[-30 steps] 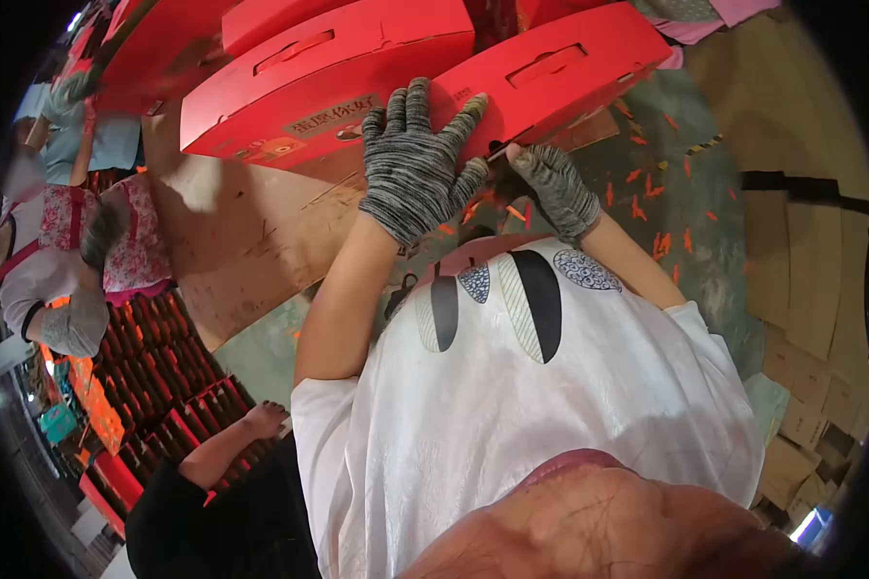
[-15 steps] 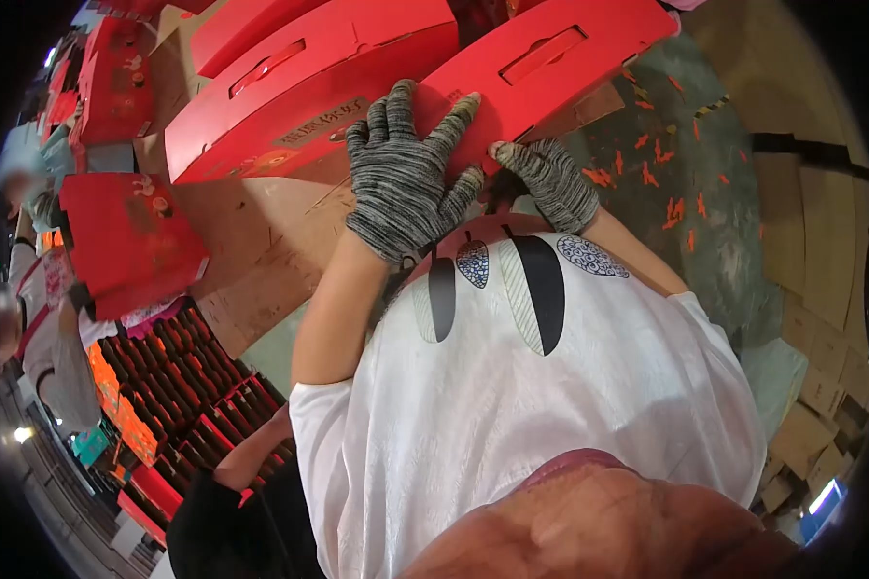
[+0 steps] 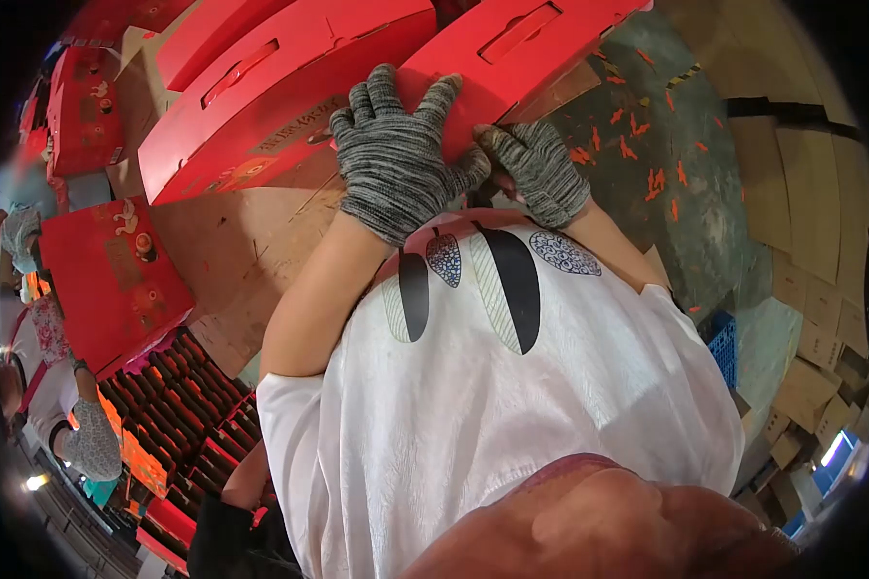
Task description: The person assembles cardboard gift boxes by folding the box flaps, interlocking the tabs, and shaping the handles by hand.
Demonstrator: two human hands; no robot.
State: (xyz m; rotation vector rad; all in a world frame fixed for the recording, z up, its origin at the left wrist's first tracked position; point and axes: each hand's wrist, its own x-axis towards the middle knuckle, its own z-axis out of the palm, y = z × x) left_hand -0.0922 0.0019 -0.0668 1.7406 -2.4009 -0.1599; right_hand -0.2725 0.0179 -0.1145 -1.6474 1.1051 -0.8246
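Observation:
Striped grey knit gloves cover both hands. My left hand lies against the end of a red carton gift box, its fingers spread and stretched out. The left fingertips also reach close to a second red gift box, which has dark printed characters on its end. At the lower right corner of the first box, my right hand has its fingers bent on the edge, partly hidden beneath it. Each box has a slotted handle on its top.
More red boxes stand to the left on a brown cardboard-covered surface. Dark-and-red stacks fill the lower left. Gloved co-workers are at the far left. Orange scraps litter the floor; cardboard cartons lie at right.
The whole view has shifted slightly, with boxes and hands now a little further left and up. My hands remain at the same box end. A co-worker's arm at the left has moved.

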